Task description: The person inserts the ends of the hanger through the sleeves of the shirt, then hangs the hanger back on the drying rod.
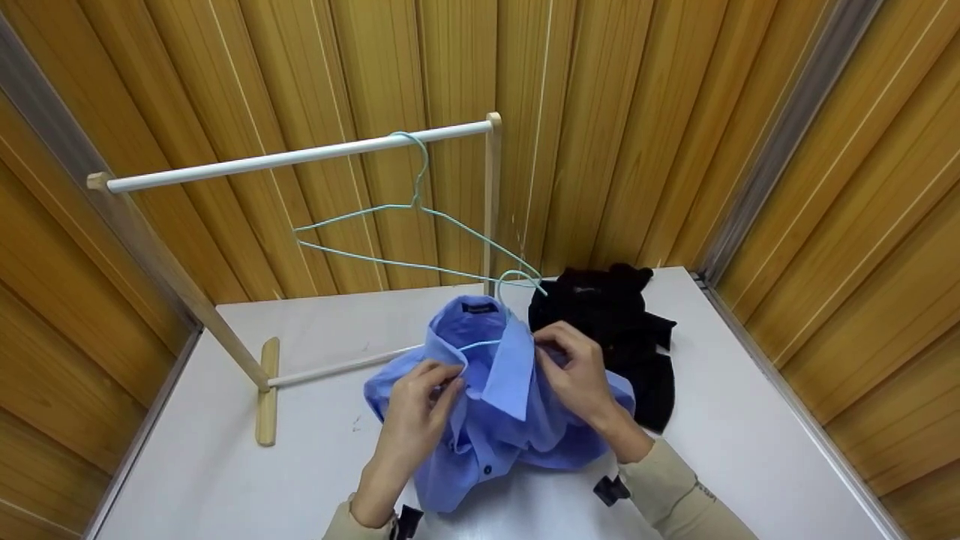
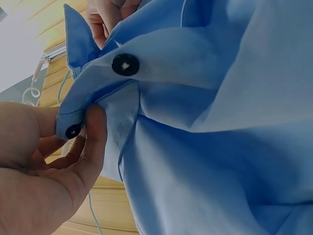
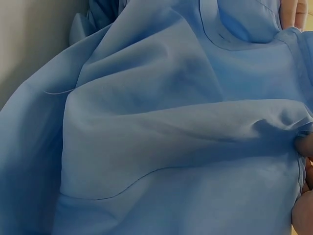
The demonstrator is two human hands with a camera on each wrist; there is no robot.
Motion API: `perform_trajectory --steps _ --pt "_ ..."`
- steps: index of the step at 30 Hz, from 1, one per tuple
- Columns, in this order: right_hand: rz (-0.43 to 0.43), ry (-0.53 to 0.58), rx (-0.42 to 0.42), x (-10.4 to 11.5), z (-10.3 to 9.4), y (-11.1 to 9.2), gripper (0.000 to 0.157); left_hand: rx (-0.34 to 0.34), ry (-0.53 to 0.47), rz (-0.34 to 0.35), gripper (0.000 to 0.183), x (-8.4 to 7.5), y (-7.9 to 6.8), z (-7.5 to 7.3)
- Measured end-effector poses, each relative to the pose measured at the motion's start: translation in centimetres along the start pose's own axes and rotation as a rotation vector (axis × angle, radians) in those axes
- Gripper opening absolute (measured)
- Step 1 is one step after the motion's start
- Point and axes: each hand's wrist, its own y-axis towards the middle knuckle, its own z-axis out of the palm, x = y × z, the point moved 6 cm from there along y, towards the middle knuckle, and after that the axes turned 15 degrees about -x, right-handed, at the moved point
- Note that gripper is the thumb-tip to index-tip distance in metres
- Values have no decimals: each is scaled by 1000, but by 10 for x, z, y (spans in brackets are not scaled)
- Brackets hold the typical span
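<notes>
A blue shirt (image 1: 517,435) with dark buttons lies bunched on the table, its collar standing up. Inside its neck is a light green wire hanger (image 1: 480,345), whose hook rises beside the collar; the rest is hidden by cloth. My left hand (image 1: 416,401) pinches the collar band edge near a dark button (image 2: 73,130), seen closely in the left wrist view. With thumb and fingertips, my right hand (image 1: 577,371) pinches the shirt at the other side of the collar. Only its fingertips (image 3: 305,145) show at the right edge of the right wrist view.
A wooden rack with a white rail (image 1: 300,156) stands at the back left. From the rail hangs a bare green wire hanger (image 1: 457,221). Behind the shirt on the right lies a black garment (image 1: 600,307). Wood-patterned walls (image 1: 637,135) enclose the white table (image 1: 750,435).
</notes>
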Motion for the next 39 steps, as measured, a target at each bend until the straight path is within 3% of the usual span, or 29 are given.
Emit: perform_trajectory --steps 5,18,27,33,39 --pt "-4 -13 -21 2 2 -2 22 3 -6 1 13 -3 0 4" --pt "31 -45 -73 1 5 -4 19 -39 -5 97 12 -11 0 14" --pt "59 -37 -76 3 8 -5 10 -13 -8 80 11 -14 0 23" --pt "71 -41 -84 3 8 -6 18 -9 -22 83 11 -16 -2 27" --pt "75 -26 -81 1 9 -9 15 -3 -8 90 12 -16 -4 31"
